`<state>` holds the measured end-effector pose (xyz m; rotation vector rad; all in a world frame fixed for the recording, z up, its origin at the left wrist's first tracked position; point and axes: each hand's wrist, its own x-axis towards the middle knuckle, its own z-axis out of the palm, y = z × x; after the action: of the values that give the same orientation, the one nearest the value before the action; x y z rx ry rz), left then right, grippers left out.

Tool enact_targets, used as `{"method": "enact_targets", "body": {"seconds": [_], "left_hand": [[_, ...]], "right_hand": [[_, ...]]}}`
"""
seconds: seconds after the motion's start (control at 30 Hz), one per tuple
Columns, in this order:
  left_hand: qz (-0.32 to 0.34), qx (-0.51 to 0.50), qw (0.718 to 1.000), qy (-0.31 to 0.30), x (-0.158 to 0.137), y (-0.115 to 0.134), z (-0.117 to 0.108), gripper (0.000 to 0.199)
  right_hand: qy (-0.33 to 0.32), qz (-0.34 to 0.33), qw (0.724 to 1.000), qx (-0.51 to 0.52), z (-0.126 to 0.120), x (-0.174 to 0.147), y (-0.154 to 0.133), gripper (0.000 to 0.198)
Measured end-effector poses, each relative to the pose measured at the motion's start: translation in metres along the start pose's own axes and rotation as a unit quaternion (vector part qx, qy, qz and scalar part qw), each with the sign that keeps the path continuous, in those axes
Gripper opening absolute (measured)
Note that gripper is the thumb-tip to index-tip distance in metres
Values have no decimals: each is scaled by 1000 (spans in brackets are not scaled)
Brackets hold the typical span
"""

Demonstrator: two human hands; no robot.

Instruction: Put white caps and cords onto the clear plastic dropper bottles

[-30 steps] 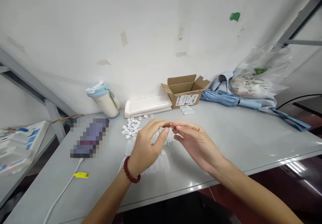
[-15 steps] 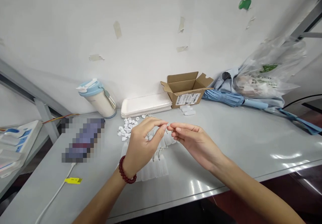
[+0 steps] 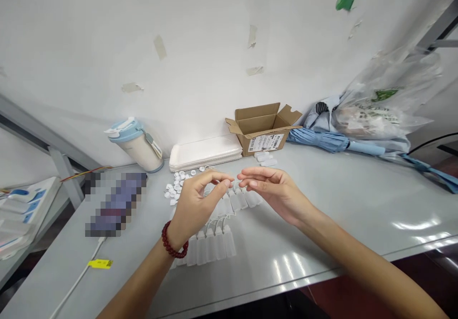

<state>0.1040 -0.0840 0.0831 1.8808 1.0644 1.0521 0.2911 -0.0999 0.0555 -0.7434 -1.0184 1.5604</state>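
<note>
My left hand (image 3: 198, 202), with a dark red bead bracelet (image 3: 171, 242) at its wrist, hangs above the small translucent bottles. Its fingers are loosely curved, the thumb tip close to the index tip, and I see nothing between them. My right hand (image 3: 274, 192) faces it with fingers stretched out and thumb a little apart, holding nothing visible. A small gap separates the two hands. Beneath them stand or lie rows of bottles (image 3: 229, 242) with thin white loops at their tops; my left hand hides some. White caps (image 3: 175, 185) lie loose in a pile left of the bottles.
Behind are a stack of white trays (image 3: 205, 152), an open cardboard box (image 3: 266, 142) and a few loose white pieces (image 3: 268, 162). A tumbler (image 3: 138, 149) and blurred phone (image 3: 118, 204) with cable sit left. A blue umbrella (image 3: 322, 140) and plastic bag (image 3: 379, 109) lie right.
My hands have drawn slightly apart; their fingertips were almost touching before. The view has shifted a little, and more of the bottle rows shows beneath the hands.
</note>
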Motion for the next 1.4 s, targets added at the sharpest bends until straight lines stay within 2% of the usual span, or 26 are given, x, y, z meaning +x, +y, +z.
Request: {"method": "enact_targets", "body": {"seconds": [0.13,0.27,0.43,0.6,0.77,1.0,1.17,1.4], "left_hand": [[-25,3,1000,-8,0,-7,1,19],[-71,16,997,-8,5,-17,-4,20],[-146,6,989,-36,15,-39,-11,31],[-187,-6,982,-11,24,-71,-17,32],[-181,-7,983,-4,22,-80,-24,30],[-188,19,982,-2,16,-67,-26,27],[-184,-3,983,-4,15,-67,-28,29],[-197,-26,980,9,14,-66,-29,27]], "right_hand": [[-36,13,999,14,0,-1,4,21],[-35,39,998,28,-2,-3,9,15],[43,39,998,-27,-19,4,12,14],[102,-18,985,-140,-41,16,11,26],[170,-55,956,-233,-64,29,9,32],[255,-77,877,-401,-100,42,9,23],[262,-79,827,-490,-111,47,11,23],[277,-86,797,-530,-116,48,11,24]]}}
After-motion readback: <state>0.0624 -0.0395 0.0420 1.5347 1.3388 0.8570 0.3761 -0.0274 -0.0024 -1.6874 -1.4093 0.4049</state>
